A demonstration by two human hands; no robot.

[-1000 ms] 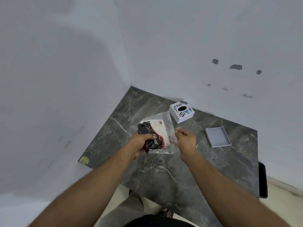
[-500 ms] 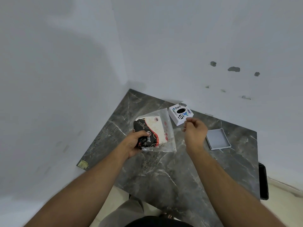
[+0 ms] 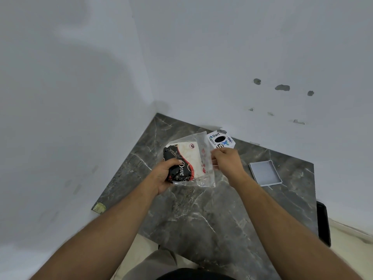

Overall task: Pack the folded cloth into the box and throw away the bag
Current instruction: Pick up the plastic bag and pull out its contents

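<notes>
Left hand [image 3: 164, 175]: you are clamping the folded cloth [image 3: 186, 160] through the clear plastic bag [image 3: 206, 158] — above the marble table [image 3: 212, 215].
Right hand [image 3: 227, 160]: you are pinching the bag's open edge — peel it wide before sliding the cloth out.
White box [image 3: 221, 140]: sitting just behind; its lid [image 3: 264, 173] lies apart.

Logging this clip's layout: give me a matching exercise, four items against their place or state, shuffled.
Items:
1. folded cloth
2. clear plastic bag
3. sticker-covered white box
4. grey tray-like lid

States:
A. lying alone on the table, right of the hands
B. pinched at its right edge by the right hand
C. at the table's far edge by the wall
D. inside the bag, gripped through it by the left hand

Pairs: 1-D, 2-B, 3-C, 4-A
</notes>
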